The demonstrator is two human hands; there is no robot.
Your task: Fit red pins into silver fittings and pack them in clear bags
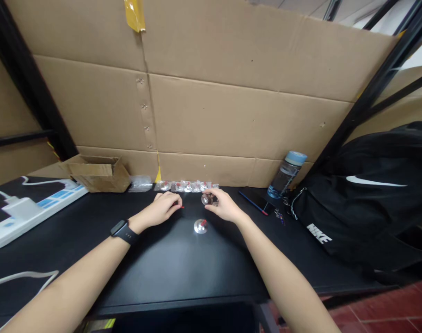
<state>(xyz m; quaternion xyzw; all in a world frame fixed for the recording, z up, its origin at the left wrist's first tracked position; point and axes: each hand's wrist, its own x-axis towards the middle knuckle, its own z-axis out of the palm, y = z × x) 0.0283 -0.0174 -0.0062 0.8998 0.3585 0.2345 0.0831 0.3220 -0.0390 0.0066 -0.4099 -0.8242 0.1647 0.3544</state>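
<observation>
Head view: worktop (pixel 183 273), black; left hand (pixel 164 207), thumb and forefinger pinching a small red piece (pixel 182 207), toward the worktop's back edge; right hand (pixel 223 206), thumb and fingers curled about a round shiny piece (pixel 205 199), apart from the left; metal disc (pixel 200 226) with a red part, lying nearer the front edge than either hand; row of bagged discs (pixel 186 186), along the back edge; handling, as judged: a light pinch should suit the small red piece; the round shiny piece is likely steadier held by its rim; both best kept low over the worktop, lest one drop and roll; lettering: "NIKE" and a white swoosh on the black backpack (pixel 366 194), at the right edge; water bottle (pixel 283 178), near the back right corner, its markings too small to read.
</observation>
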